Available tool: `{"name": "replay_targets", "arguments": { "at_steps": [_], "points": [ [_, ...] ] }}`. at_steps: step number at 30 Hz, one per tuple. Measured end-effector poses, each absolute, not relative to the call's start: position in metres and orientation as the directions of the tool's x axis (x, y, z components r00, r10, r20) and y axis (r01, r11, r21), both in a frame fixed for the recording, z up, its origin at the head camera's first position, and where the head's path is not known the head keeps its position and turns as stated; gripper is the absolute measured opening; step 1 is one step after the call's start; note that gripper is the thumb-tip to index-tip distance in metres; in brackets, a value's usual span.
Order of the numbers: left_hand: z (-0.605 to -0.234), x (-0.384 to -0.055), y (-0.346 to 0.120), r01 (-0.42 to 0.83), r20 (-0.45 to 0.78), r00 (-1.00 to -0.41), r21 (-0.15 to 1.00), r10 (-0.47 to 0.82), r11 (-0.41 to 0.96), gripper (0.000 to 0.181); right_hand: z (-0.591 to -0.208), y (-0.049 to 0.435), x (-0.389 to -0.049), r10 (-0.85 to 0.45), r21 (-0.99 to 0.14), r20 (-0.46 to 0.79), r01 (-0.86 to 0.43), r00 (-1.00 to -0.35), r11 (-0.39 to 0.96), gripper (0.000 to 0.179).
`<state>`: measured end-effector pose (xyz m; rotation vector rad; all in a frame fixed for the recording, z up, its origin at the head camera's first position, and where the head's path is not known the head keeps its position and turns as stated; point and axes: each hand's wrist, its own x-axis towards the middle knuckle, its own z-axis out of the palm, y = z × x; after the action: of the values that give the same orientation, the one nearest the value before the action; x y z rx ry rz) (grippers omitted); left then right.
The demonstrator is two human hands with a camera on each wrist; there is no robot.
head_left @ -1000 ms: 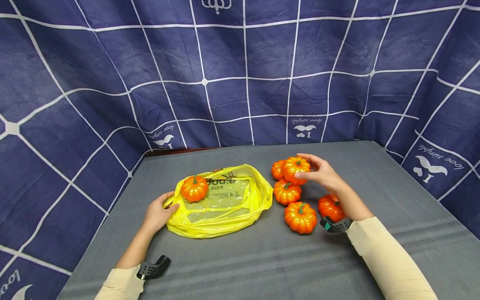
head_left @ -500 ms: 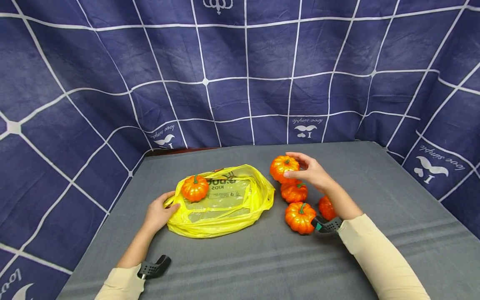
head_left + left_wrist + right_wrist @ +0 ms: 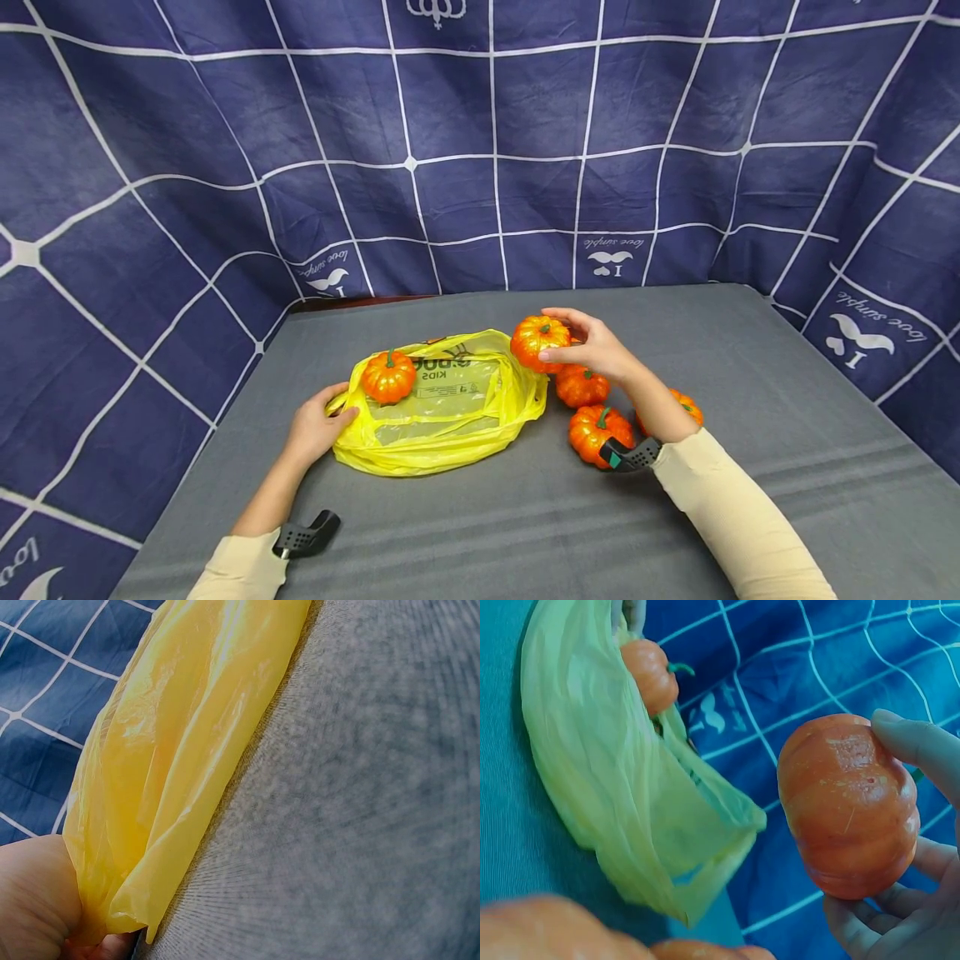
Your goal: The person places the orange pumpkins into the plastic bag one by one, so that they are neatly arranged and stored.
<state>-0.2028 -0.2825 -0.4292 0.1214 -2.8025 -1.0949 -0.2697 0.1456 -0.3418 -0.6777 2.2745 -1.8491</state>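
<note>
Bright, even in head view, with small highlights off glossy pumpkins point(image 3: 600, 432) and faint shadow on worktop point(image 3: 465, 533) beside right sleeve point(image 3: 742, 517); stretched toward corners. Dimmer in left wrist view, with glare streaks down yellow bag point(image 3: 180, 742) and smearing at right. Tinted blue-green in right wrist view, with heavy blur on nearest pumpkin point(image 3: 544, 930) at lower left.

One pumpkin point(image 3: 389, 377) sits in the bag point(image 3: 435, 457), left of the other pumpkins point(image 3: 591, 432).
</note>
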Motion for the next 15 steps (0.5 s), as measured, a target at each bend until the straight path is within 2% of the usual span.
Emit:
{"name": "replay_targets", "arguments": {
  "at_steps": [15],
  "points": [
    [-0.429,-0.203,-0.284,-0.010,0.096,-0.990,0.687,-0.105,0.727,0.052,-0.348,0.091,-0.268,-0.489,-0.962,0.141,-0.236,-0.861,0.138,0.068]
  ]
}}
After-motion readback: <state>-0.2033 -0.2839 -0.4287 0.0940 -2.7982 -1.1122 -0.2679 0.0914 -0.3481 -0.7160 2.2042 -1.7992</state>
